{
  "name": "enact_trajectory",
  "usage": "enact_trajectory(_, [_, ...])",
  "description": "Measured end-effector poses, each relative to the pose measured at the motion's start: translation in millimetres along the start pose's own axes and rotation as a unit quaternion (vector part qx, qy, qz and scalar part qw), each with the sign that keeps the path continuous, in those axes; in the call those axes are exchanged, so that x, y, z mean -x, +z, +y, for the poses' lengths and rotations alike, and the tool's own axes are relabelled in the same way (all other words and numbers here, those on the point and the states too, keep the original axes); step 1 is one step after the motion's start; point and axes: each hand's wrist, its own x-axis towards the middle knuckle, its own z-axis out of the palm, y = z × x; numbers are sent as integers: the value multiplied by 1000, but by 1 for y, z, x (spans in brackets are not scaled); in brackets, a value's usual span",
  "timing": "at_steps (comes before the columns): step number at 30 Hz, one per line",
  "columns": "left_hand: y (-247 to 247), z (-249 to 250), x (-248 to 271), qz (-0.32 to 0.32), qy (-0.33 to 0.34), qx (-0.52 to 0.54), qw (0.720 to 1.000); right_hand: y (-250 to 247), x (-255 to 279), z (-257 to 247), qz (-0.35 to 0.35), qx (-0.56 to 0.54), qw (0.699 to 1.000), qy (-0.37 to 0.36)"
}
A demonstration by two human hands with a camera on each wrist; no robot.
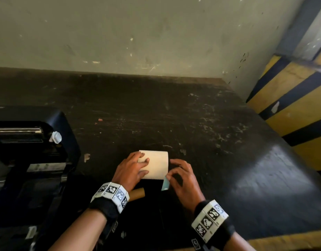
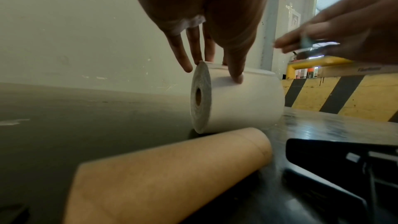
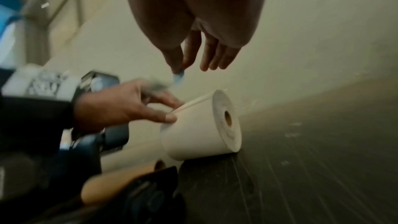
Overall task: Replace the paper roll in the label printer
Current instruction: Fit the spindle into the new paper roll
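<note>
A white paper roll (image 1: 156, 165) (image 2: 243, 101) (image 3: 200, 134) lies on its side on the dark table (image 1: 210, 120). My left hand (image 1: 139, 167) (image 2: 212, 67) (image 3: 174, 110) grips its left end, fingers over the top and thumb on the near side. Just right of the roll, my right hand (image 1: 168, 178) (image 3: 180, 71) pinches a small blue tab (image 1: 165, 184) (image 3: 178, 77) between thumb and forefinger. An empty brown cardboard core (image 1: 138, 193) (image 2: 172, 176) lies under my left wrist. The black label printer (image 1: 29, 151) stands open at the left.
A white knob (image 1: 55, 137) sticks out of the printer's right side. A yellow and black striped barrier (image 1: 291, 109) borders the table on the right. A pale wall (image 1: 138, 33) closes the back. Bare dark tabletop stretches behind and right of the roll.
</note>
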Motion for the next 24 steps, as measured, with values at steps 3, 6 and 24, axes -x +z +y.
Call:
enact_trajectory(3, [3, -3, -1, 1, 5, 3, 1000, -15, 21, 22, -44, 37, 995, 82])
enact_trajectory(6, [5, -4, -2, 7, 1, 8, 1000, -17, 41, 43, -167, 121, 965, 160])
enact_trajectory(24, [10, -6, 1, 7, 4, -15, 1000, -14, 58, 26, -188, 84, 960, 191])
